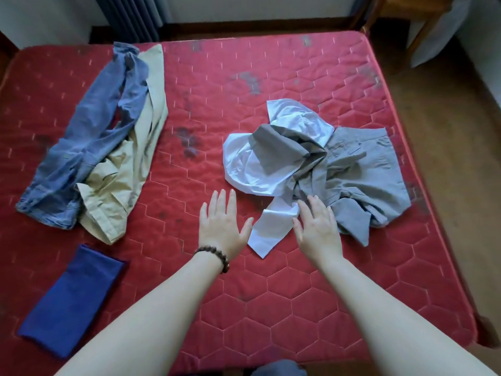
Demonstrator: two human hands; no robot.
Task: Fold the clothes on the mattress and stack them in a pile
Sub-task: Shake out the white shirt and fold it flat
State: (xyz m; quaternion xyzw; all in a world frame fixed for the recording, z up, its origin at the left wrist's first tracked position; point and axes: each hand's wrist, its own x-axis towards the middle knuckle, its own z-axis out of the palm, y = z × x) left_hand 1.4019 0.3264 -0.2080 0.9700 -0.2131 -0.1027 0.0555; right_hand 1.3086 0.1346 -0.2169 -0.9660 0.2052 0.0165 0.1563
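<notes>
Both bare forearms reach in from six o'clock over the red quilted mattress (271, 267). Fingers straight and spread, the left hand (223, 226) hovers palm down over bare mattress and holds nothing; a dark bead bracelet (214, 256) circles its wrist. Likewise flat and open, the right hand (317, 229) lies at the near edge of the crumpled heap, its fingertips (307, 203) over the grey fabric and its thumb side just beside a white sleeve; whether it presses the cloth cannot be told. That heap, right of centre, is a white shirt (252, 169) tangled with grey trousers (366, 172), the grey draped across the white. At about ten o'clock, well apart from the heap, a blue denim garment (89, 137) lies unfolded and partly over a beige garment (135, 169). At about eight o'clock, near the mattress edge, a folded deep-blue cloth (73, 299) lies flat by itself. Beyond the mattress, a wooden chair (414, 20) stands at one o'clock on a brown floor (455, 158).
</notes>
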